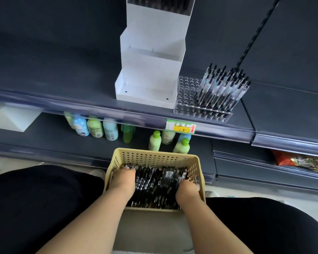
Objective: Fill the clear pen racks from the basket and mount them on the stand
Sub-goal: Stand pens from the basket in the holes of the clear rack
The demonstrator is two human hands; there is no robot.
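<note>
A beige perforated basket [155, 155] sits low in front of me, holding a pile of black pens [156, 182]. Both my hands are down inside it. My left hand [124, 180] lies on the pens at the basket's left side, fingers curled into them. My right hand [186, 189] reaches into the pile at the right side, fingertips hidden among the pens. On the shelf above stands a clear pen rack [202, 105], its right half filled with upright pens, its left holes empty. A white stepped stand [151, 70] stands just left of the rack; its top tier holds dark pens.
The dark shelf [81, 85] has a clear price rail with a yellow-green label [181, 126]. Several green and blue bottles [99, 128] stand on the lower shelf behind the basket. Red snack packets [301, 161] lie lower right. My dark-clothed knees flank the basket.
</note>
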